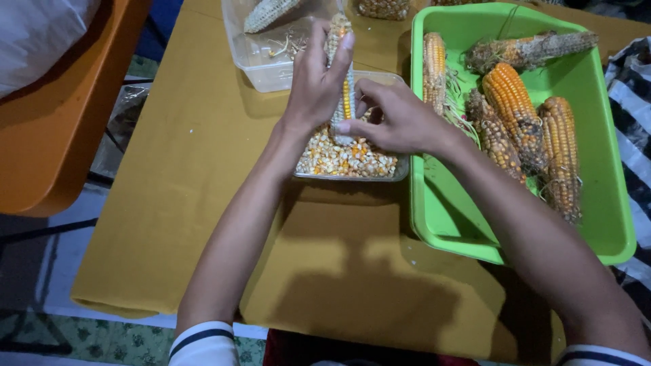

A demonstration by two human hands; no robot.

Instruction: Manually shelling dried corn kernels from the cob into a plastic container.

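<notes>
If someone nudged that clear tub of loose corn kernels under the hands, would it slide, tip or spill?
The clear tub is shallow and sits flat on the yellow cloth, so it would probably slide or drag rather than tip. The kernels lie loose near its rim, so a sharp push might spill some. It looks like thin plastic, likely flexing if lifted by one edge.

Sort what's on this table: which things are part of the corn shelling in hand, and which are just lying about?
In use:
- left hand gripping the half-stripped corn cob
- right hand at that cob
- clear tub of loose kernels
- green tray of whole cobs

Lying about:
- orange chair
- striped cloth

Clear tub with bare cob: unclear.
</notes>
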